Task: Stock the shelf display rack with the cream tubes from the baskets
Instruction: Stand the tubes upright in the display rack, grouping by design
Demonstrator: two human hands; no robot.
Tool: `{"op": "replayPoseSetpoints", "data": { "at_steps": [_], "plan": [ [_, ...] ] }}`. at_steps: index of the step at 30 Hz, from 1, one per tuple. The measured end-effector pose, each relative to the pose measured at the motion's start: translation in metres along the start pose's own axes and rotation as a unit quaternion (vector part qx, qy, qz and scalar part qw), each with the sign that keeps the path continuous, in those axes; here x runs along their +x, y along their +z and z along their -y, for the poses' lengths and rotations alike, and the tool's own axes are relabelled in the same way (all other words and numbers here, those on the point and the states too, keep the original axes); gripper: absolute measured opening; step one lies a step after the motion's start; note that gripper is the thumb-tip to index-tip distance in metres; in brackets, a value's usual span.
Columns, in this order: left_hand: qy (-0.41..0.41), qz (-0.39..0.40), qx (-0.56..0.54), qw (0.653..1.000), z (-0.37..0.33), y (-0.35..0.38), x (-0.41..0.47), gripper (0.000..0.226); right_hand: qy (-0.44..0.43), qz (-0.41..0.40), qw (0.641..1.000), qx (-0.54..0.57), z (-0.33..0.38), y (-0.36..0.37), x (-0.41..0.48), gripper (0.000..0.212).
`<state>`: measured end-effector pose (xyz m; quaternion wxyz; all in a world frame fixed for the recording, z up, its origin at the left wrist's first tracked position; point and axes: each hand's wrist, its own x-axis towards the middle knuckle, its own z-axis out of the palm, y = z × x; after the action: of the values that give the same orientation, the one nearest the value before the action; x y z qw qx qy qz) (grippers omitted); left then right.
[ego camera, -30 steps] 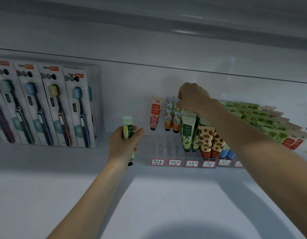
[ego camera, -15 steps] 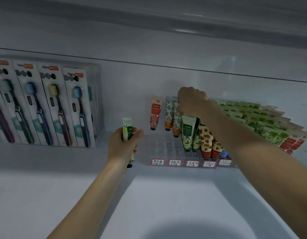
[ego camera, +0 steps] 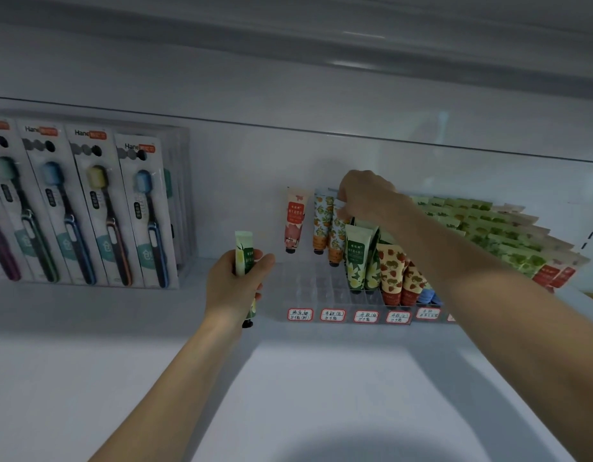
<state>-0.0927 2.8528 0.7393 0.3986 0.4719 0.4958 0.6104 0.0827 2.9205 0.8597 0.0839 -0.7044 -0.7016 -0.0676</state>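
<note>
Fingers (ego camera: 345, 208) of right hand (ego camera: 371, 198) curled, pinching top of orange tube (ego camera: 336, 236), second column, at back of rack (ego camera: 305, 290). Left hand (ego camera: 233, 288) wrapped round green tube (ego camera: 243, 253), upright, just left of rack. Toothbrush packs (ego camera: 88, 208) well left of rack.

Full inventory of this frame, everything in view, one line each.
toothbrush packs: four plus one cut off, white cards, shelf left.
display rack: one, clear, shelf centre-right.
price labels: five or more, red-bordered white, rack front.
pink tube: one, pink, rack back left.
orange-print tubes: two, orange on white, beside it.
flower tubes: two or more, green-yellow, rack middle.
strawberry tubes: two seen, red on cream, further right.
blue tubes: count unclear, blue, low beside those.
green tubes: many, green, fanned at rack right.
red tubes: two or more, red, far right end.
left grip: holds one pale-green tube upright, left of rack.
right grip: pinches nearer orange-print tube's top.
</note>
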Motion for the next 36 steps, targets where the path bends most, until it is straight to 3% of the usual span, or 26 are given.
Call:
{"op": "replayPoseSetpoints", "data": {
  "at_steps": [12, 16, 21, 23, 25, 27, 31, 36],
  "plan": [
    [-0.016, 0.006, -0.007, 1.0, -0.003, -0.001, -0.004, 0.011, -0.03, 0.001, 0.999, 0.02, -0.002, 0.005, -0.001, 0.021],
    [-0.023, 0.016, -0.033, 0.999, -0.008, 0.001, -0.006, 0.015, -0.05, 0.007, 0.997, 0.051, -0.007, -0.001, -0.001, 0.03],
    [-0.064, 0.037, -0.085, 0.994, -0.014, 0.002, -0.01, 0.013, -0.049, -0.082, 0.991, 0.089, -0.008, -0.008, -0.004, 0.021],
    [-0.071, 0.047, -0.097, 0.992, -0.017, 0.002, -0.011, 0.014, -0.074, -0.149, 0.974, 0.155, -0.005, -0.011, -0.011, 0.018],
    [-0.075, 0.066, -0.109, 0.989, -0.02, 0.001, -0.013, 0.017, -0.114, -0.167, 0.946, 0.253, 0.002, -0.013, -0.023, 0.015],
    [-0.075, 0.094, -0.122, 0.985, -0.023, -0.001, -0.016, 0.018, -0.146, -0.126, 0.925, 0.326, 0.008, -0.011, -0.038, 0.013],
    [-0.048, 0.158, -0.131, 0.978, -0.031, 0.002, -0.024, 0.017, -0.174, -0.033, 0.912, 0.369, 0.012, -0.001, -0.064, 0.021],
    [-0.021, 0.208, -0.14, 0.968, -0.039, 0.008, -0.033, 0.028, -0.161, 0.011, 0.893, 0.419, 0.009, 0.0, -0.082, 0.015]
  ]
}}
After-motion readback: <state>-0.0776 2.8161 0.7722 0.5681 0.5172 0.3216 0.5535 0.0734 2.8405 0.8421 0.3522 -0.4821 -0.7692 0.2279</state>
